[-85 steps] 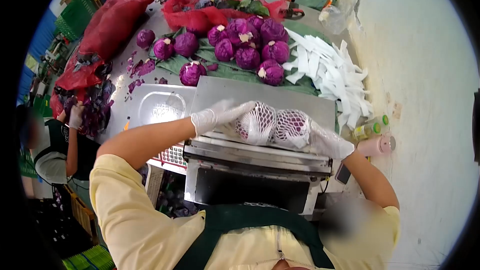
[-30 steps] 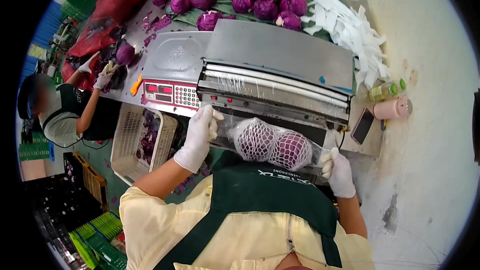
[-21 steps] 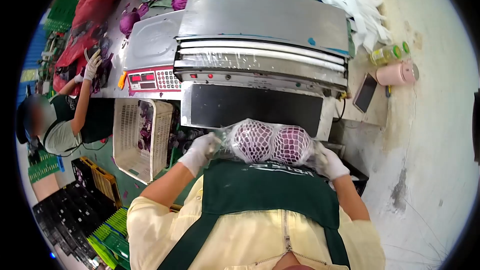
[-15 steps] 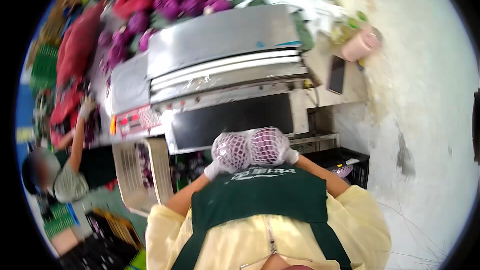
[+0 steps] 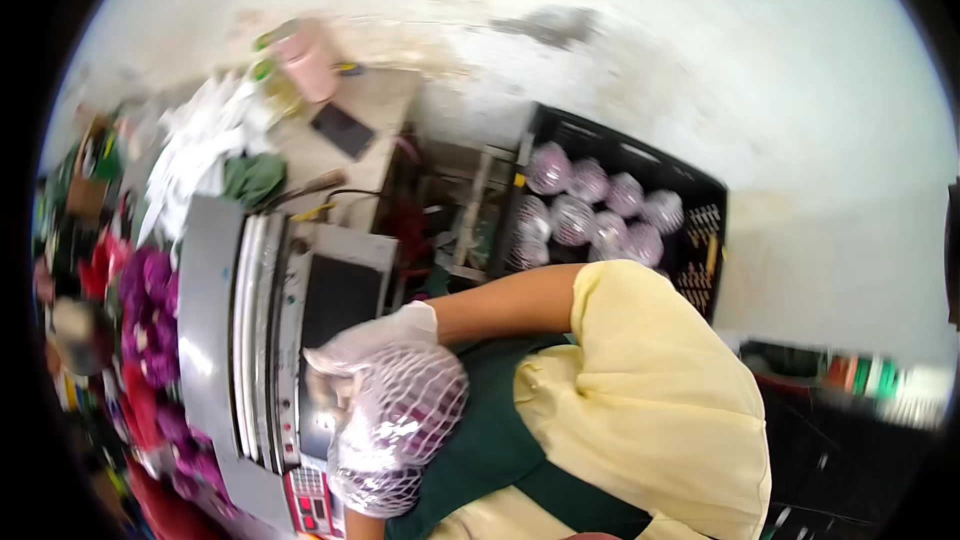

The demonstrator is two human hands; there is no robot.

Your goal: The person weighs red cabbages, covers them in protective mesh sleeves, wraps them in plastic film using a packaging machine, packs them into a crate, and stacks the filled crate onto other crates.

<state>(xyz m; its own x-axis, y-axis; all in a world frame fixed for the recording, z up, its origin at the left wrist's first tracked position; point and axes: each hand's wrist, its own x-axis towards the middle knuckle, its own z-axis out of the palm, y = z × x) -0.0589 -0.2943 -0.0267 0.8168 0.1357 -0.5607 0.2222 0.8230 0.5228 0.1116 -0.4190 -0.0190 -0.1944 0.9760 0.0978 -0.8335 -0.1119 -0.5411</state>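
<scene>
Pale wall (image 5: 820,110) backs a black crate (image 5: 640,151). The right hand (image 5: 378,337), fingers half-curled, holds the netted pack (image 5: 400,430), probably hefty, slick, best cupped underneath; left hand hidden, grip unclear.

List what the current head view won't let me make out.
Left hand's grip: head view, hidden behind the held netted cabbages.
Lower left corner of the black crate: head view, behind the right arm.
Digits on the scale: head view, blurred and too small.

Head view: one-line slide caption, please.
A white-gloved right hand grips white-netted, film-wrapped purple cabbages; a black plastic crate holds more netted rounds.
</scene>
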